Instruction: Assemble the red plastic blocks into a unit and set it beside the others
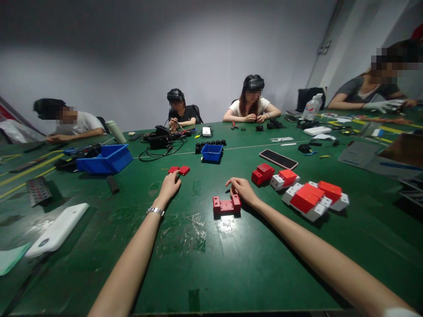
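My left hand [170, 186] reaches forward on the green table, its fingers stretched out and the tips at a small flat red piece [173, 169]. Just right of those fingertips lies another small red piece [184, 170]. My right hand [243, 190] is beside a red plastic base [226, 205] with two raised ends. Its fingers are apart, and some touch or sit close behind the base's right end; the contact is partly hidden. Farther right stand a red block [263, 174], a red-and-white block [284, 179] and larger red-and-white blocks [306, 198].
A small blue bin [212, 152] stands ahead, with several black round parts behind it. A larger blue bin [109, 159] is at left, a white power bank [57, 229] nearer. A phone [278, 159] lies behind the red blocks. Co-workers sit around the table.
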The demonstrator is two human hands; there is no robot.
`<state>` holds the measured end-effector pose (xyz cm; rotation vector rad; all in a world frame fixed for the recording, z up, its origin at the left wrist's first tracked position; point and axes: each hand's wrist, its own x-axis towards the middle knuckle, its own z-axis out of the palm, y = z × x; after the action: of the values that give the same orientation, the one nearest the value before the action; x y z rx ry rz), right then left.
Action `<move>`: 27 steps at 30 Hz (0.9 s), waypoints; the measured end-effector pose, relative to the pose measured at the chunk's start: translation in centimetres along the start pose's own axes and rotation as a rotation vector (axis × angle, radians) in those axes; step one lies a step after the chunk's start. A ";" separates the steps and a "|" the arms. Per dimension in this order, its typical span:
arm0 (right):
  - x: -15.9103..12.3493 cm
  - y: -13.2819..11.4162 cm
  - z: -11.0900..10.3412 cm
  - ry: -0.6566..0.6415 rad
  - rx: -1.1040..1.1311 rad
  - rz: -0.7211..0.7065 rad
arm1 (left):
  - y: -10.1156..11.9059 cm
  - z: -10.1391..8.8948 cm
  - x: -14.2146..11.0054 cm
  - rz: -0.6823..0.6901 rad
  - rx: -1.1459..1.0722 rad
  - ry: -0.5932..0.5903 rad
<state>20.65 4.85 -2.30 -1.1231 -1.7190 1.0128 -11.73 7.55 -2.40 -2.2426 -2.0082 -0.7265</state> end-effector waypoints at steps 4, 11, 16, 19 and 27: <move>0.0 0.0 0.0 -0.004 -0.007 0.000 | -0.3 0.2 0.5 -0.013 -0.011 -0.044; -0.1 -0.1 0.0 -0.013 -0.005 0.003 | -0.3 0.7 0.2 -0.017 0.188 -0.076; 0.0 -0.1 0.0 -0.016 -0.009 0.007 | -0.5 0.8 0.1 -0.007 0.188 -0.074; -0.1 -0.3 0.0 -0.023 -0.016 0.008 | -0.6 0.8 0.0 0.000 0.165 -0.069; -0.3 -1.0 -0.1 -0.036 -0.002 0.023 | -0.8 0.7 -0.3 0.034 0.119 -0.039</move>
<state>20.55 4.32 -1.42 -1.1348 -1.7387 1.0515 -12.28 7.69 -3.37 -2.2349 -1.9684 -0.5485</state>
